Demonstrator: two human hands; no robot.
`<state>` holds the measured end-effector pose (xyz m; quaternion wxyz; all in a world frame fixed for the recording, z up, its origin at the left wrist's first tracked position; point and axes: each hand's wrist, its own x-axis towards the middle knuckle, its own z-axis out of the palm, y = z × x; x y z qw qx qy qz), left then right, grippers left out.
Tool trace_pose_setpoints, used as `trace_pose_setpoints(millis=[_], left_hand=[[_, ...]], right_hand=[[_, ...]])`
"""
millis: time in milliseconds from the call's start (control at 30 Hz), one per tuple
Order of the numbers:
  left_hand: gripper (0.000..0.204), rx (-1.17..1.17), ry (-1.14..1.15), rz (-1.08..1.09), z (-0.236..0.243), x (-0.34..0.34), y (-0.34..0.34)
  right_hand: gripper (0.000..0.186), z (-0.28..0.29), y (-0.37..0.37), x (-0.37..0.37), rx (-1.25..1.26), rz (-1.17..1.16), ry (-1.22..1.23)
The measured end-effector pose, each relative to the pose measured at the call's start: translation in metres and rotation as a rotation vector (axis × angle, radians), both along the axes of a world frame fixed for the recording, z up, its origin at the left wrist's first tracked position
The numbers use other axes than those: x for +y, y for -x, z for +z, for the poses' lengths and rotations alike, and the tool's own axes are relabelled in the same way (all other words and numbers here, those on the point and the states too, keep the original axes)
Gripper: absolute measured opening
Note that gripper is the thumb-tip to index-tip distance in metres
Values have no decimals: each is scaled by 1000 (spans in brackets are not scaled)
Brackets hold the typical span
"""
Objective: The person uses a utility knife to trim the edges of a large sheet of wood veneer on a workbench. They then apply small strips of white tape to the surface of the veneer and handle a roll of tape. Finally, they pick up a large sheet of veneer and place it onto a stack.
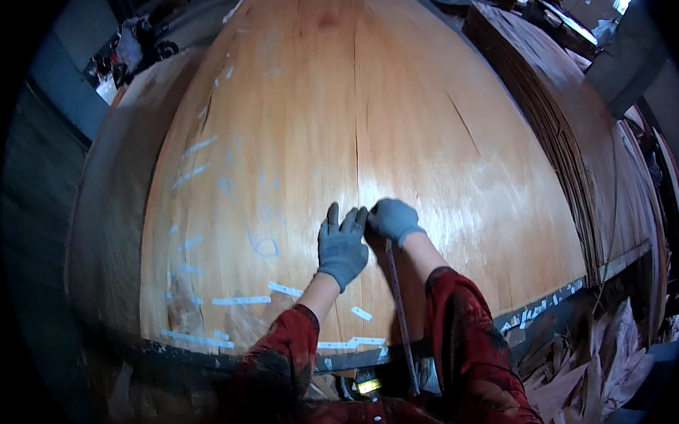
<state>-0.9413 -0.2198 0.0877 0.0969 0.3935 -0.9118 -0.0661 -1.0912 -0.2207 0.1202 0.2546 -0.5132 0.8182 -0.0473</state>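
Observation:
A large sheet of reddish-tan wood veneer [313, 120] fills the middle of the view, with a long dark crack [356, 129] running along it toward my hands. My left hand [343, 250], in a grey glove, lies on the sheet with its fingers stretched out. Right beside it, almost touching, my gloved right hand [394, 219] is closed at the near end of the crack. From under it a long white perforated tape [399, 313] trails toward me, past the sheet's near edge. Short strips of similar tape [241, 301] are stuck along the near and left edges.
Stacked veneer sheets [557, 93] stand to the right, and a brown panel [117, 195] adjoins on the left. Torn veneer scraps [574, 381] heap at the lower right. Tape bits [532, 311] cling to the near edge. Blue marks [264, 245] show on the sheet.

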Motion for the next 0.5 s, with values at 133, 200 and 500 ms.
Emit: trace_pose_setpoints(millis=[133, 200, 500], left_hand=[[62, -32, 16, 45, -3, 3, 6], [61, -21, -19, 54, -5, 2, 7], [64, -150, -157, -67, 7, 21, -21]], right_hand=[[28, -11, -8, 28, -5, 121, 131], [26, -16, -22, 48, -43, 87, 191], [15, 14, 38, 221, -881, -573, 787]])
